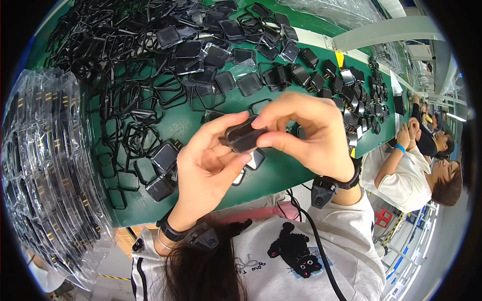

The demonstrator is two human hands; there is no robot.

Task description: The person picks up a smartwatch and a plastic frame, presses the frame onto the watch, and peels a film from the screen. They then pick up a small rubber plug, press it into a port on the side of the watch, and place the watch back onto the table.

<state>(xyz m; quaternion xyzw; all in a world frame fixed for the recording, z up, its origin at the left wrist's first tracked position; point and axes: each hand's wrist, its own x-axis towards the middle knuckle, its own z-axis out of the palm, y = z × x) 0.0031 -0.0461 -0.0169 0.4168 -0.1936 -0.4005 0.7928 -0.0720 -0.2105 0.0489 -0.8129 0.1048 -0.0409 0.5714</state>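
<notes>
Above the near part of the green table [281,173], both hands meet on a small black case with rounded corners [244,138]. My left hand [203,163] cradles it between thumb and fingers from the left. Thumb and index finger of my right hand [311,128] pinch its upper right side. The case is tilted, with a dark, glossy face; the fingers cover its ends. Left of my left hand lie a dark square unit [164,156] and another such unit [159,188]. Partly hidden below the hands are pale-faced pieces [256,159].
Thin black frames [168,90] pile up at the far left, beside flat dark covers [249,84]. Several black square units [346,90] spread rightward. Plastic-wrapped trays [50,165] stand stacked at the left edge. A co-worker [406,175] sits right. A black cable [321,246] crosses my shirt.
</notes>
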